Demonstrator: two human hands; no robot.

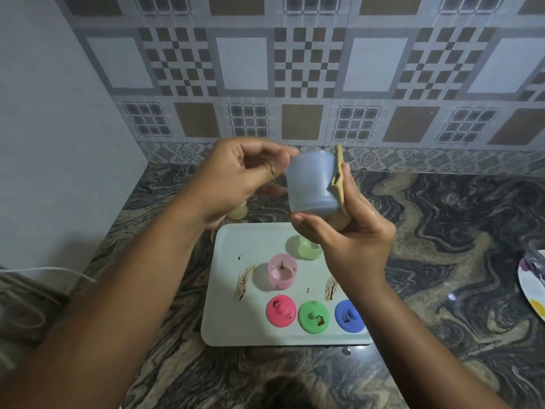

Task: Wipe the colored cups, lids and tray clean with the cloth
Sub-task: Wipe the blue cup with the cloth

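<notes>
A pale blue cup (pixel 311 184) is held above the tray, tipped on its side. My right hand (pixel 348 231) grips it from the right and below, with a tan cloth (pixel 339 172) pressed against its side. My left hand (pixel 236 178) touches the cup's left end with its fingertips. On the pale tray (pixel 230 320) stand a pink cup (pixel 282 275) and a green cup (pixel 308 249), partly hidden by my right hand. Pink lid (pixel 281 310), green lid (pixel 313 316) and blue lid (pixel 348 315) lie in a row at the tray's front, all with dark specks. Brown smears (pixel 244 282) mark the tray.
A yellowish cup (pixel 237 213) stands on the marbled counter behind the tray, mostly hidden by my left hand. A patterned plate (pixel 532 286) sits at the right edge. A tiled wall rises behind the counter. A white cord (pixel 47 271) runs at the left.
</notes>
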